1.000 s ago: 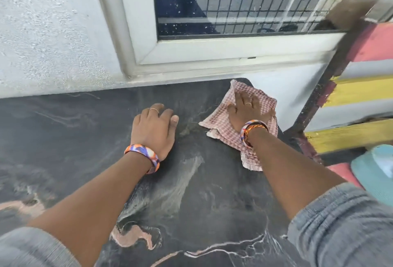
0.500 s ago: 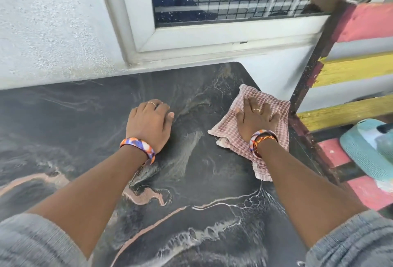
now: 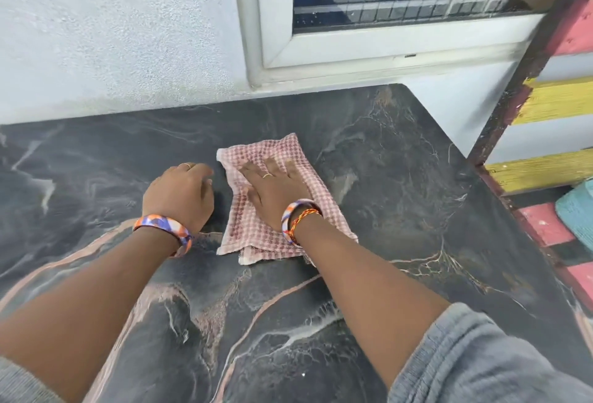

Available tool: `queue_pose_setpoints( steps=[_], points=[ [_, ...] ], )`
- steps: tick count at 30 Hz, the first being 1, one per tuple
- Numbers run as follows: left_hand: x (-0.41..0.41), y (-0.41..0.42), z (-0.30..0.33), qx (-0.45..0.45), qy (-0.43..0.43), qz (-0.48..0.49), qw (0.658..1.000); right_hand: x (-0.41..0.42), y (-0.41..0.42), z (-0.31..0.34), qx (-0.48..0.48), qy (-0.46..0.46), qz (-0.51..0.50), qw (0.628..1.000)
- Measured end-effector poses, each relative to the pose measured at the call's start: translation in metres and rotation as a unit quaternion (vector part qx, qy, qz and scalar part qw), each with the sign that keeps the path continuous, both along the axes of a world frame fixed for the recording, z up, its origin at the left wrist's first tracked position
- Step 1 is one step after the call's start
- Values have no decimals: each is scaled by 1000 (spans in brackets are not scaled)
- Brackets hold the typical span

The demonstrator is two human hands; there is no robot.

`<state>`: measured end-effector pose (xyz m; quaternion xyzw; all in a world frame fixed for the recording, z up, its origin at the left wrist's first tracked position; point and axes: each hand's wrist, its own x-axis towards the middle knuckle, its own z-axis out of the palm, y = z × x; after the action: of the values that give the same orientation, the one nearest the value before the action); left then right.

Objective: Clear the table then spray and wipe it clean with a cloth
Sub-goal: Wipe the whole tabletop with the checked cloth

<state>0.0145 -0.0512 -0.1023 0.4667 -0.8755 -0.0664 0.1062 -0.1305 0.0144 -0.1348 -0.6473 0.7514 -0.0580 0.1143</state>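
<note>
A right hand (image 3: 277, 192) presses flat on a pink checked cloth (image 3: 272, 200) mid-table (image 3: 401, 178) beside the loosely curled, empty left hand (image 3: 179, 194); even pressure and overlapping strokes toward the edges would suit this wipe.

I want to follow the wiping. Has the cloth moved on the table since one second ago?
Yes. The cloth slid left, away from the table's right edge, toward the left hand.
</note>
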Motion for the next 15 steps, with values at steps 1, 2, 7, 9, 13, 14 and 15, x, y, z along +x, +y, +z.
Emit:
queue_pose_setpoints(
  steps=[1, 2, 7, 9, 13, 14, 15],
  points=[
    [3, 2, 2, -1, 1, 6, 1000, 10, 1, 0, -7, -7, 22, 1000],
    [4, 4, 4, -1, 3, 11, 1000, 17, 3, 0, -12, -12, 39, 999],
    [-13, 25, 10, 14, 10, -25, 1000, 20, 45, 0, -10, -12, 66, 998],
    [-29, 37, 10, 20, 15, -51, 998, 16, 66, 1, -4, -13, 40, 999],
    [-60, 67, 10, 29, 19, -111, 993, 0, 100, 0, 14, -11, -45, 999],
    [-66, 75, 10, 31, 20, -131, 991, -7, 109, -1, 17, -12, -74, 997],
    [-72, 82, 9, 35, 20, -155, 987, -15, 118, -1, 19, -11, -104, 994]
  ],
)
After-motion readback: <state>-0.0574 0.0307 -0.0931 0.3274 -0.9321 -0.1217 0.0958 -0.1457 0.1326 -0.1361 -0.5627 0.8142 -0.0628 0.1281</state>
